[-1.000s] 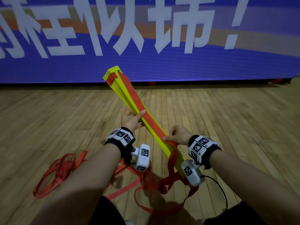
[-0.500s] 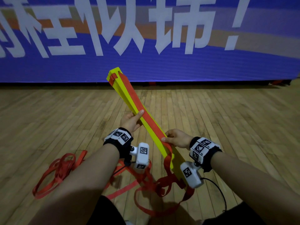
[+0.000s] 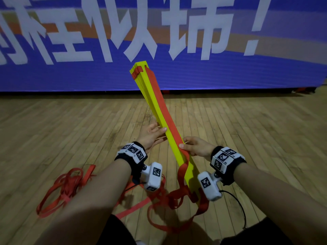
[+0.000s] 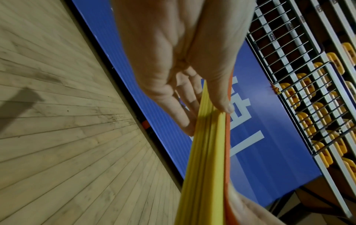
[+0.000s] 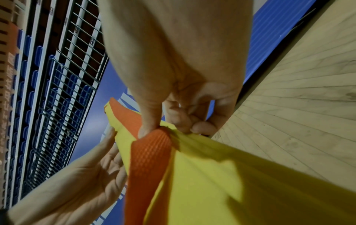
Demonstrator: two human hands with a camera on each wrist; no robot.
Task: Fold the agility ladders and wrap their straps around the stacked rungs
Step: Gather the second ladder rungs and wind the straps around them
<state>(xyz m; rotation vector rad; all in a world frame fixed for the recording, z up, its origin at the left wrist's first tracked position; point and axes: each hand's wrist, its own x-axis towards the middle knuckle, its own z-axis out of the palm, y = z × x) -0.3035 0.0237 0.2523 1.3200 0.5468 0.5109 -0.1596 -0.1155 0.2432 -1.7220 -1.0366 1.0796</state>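
A stack of yellow rungs (image 3: 142, 85) stands tilted in front of me, its far end up against the banner. A red strap (image 3: 159, 101) runs down its top face. My right hand (image 3: 187, 145) pinches strap and stack, thumb on the strap (image 5: 148, 159) and fingers curled behind the rungs (image 5: 212, 182). My left hand (image 3: 159, 134) lies along the stack's left edge, fingers straight, thumb touching the rungs (image 4: 204, 152). Below my right hand, the strap leaves the stack and drops into a tangle (image 3: 169, 200) between my forearms.
More loose red strap (image 3: 65, 190) lies heaped on the wooden floor (image 3: 53, 129) at lower left. A blue banner (image 3: 212, 71) closes off the far side. Railed stands with seats (image 4: 308, 91) rise behind it. A black cable (image 3: 242, 209) hangs from my right wrist camera.
My left hand has let go of its grip, and its fingers now lie straight against the stack. The stack has swung more upright. My right hand keeps its pinch on the strap.
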